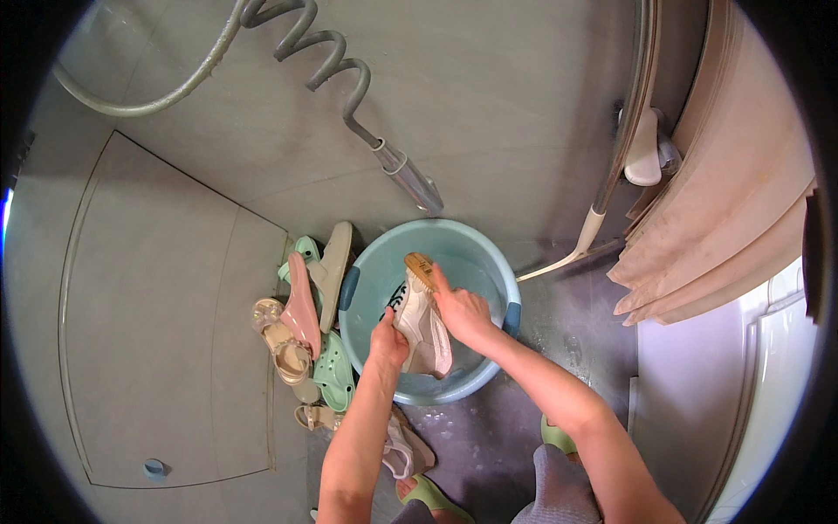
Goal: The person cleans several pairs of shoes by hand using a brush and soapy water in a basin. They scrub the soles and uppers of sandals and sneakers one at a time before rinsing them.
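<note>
A white shoe with dark laces [418, 321] is tilted over a blue plastic basin [429, 398], its opening towards me. My left hand [389, 340] grips the shoe's laced side, thumb up. In my right hand [461, 311] is a scrubbing brush with a yellowish-brown back [420, 270], its index finger lying along the brush. The bristle side rests against the toe end of the shoe. What lies at the bottom of the basin is partly hidden by the shoe and my hands.
Sandals, slippers and a green clog [334, 372] are crowded left of the basin. Above it a chrome spray head [412, 183] hangs on a coiled hose. A squeegee [589, 229] leans at the right, near a pinkish curtain [727, 196]. The dark floor [484, 445] looks wet.
</note>
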